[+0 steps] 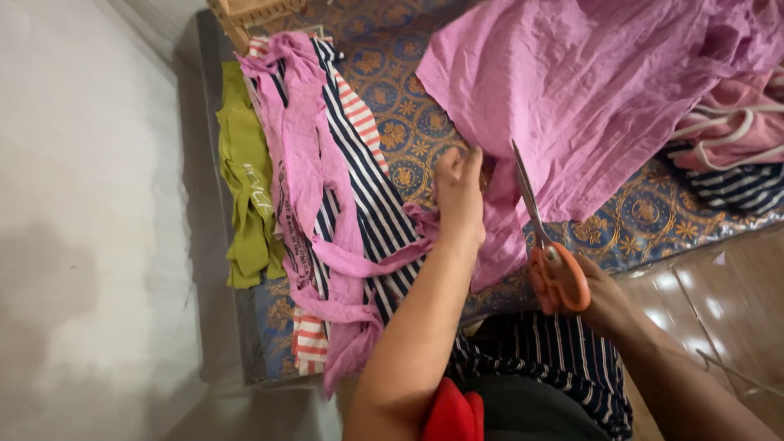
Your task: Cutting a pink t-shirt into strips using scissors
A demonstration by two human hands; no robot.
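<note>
Down on the patterned mat (392, 122), the left hand (459, 189) pinches the edge of the pink cloth (588, 90), fingers closed on it. Beside it, the right hand (592, 290) grips one pair of orange-handled scissors (545, 245), blades against the cloth. Three strip piles lie left: pink strips (304, 155), striped strips (367, 196), green strips (245, 188).

We've got the big cloth sheet (588, 90) spread across the patterned mat (645, 216), with the scissors (545, 245) at its near edge. Left of that, cut strips (306, 163) lie over striped fabric (371, 204), and folded cloth (245, 188) sits at the mat's left edge, beside the wall (90, 204). More clothes (735, 139) are piled on the right.
</note>
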